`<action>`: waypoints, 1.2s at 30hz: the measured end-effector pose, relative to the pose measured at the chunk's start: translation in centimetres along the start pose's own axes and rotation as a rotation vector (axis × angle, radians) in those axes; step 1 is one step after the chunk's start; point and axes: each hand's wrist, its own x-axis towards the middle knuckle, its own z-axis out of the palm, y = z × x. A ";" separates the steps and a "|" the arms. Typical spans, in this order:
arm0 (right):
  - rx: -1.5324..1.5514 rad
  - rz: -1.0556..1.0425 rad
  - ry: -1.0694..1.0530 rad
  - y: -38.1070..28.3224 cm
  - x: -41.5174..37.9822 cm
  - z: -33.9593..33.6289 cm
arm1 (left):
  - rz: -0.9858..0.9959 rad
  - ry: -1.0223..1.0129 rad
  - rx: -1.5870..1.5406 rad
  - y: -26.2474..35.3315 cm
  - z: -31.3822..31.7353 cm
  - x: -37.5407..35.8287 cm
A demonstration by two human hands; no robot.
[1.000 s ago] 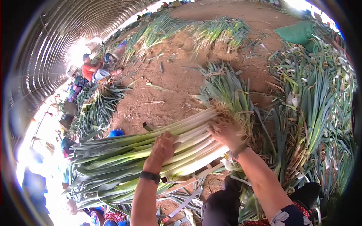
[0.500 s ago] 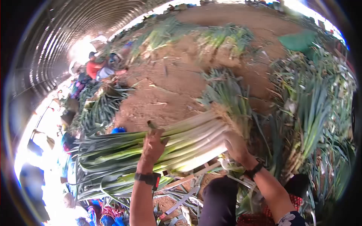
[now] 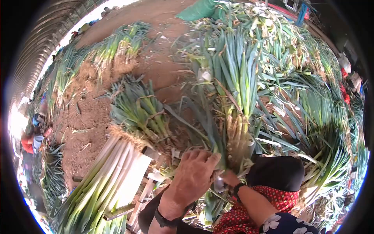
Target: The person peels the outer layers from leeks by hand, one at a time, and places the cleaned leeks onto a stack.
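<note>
Leeks [image 3: 103,171], side by side in a slanting layer at the lower left, roots toward the top, white stems in the middle, green leaves running down to the bottom edge. Under and beside them, a wooden frame [image 3: 143,197]. No contact between that layer and either hand.

To its right, the left hand [image 3: 191,179], back upward, with fingers bent and thumb reaching to the right, near a green leaf end [image 3: 218,158]. Cannot tell how tightly closed, or around what, with the palm turned away. Just beside it, the right hand [image 3: 230,178], smaller in view and partly covered by the left. Cannot tell whether open or clamped. Between the two, something pale [image 3: 219,186], too blurred to name. Dark bands on both wrists.

Just above the hands, a tall bunch of leeks [image 3: 239,84], leaves up and roots down. Behind the slanting layer, a shorter leafy bunch [image 3: 138,103] on brown soil [image 3: 87,132]. At the lower right, a black-covered knee [image 3: 276,172] and red dotted cloth [image 3: 274,198].

Farther out, a heap of loose leaves [image 3: 280,43], a green sack [image 3: 198,11], a seated person [image 3: 34,142] at far left, and a ribbed, curved wall [image 3: 43,43].
</note>
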 end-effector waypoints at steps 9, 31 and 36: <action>-0.255 0.012 -0.236 5.7 5.5 -0.1 | -0.116 -0.373 0.120 0.4 3.7 2.0; 0.955 -0.150 0.456 -14.6 6.6 -7.7 | -0.414 -0.333 0.018 -5.2 12.9 4.7; 1.957 -0.266 0.222 -15.2 7.8 -15.4 | -0.505 -0.358 -0.447 -3.0 10.7 4.2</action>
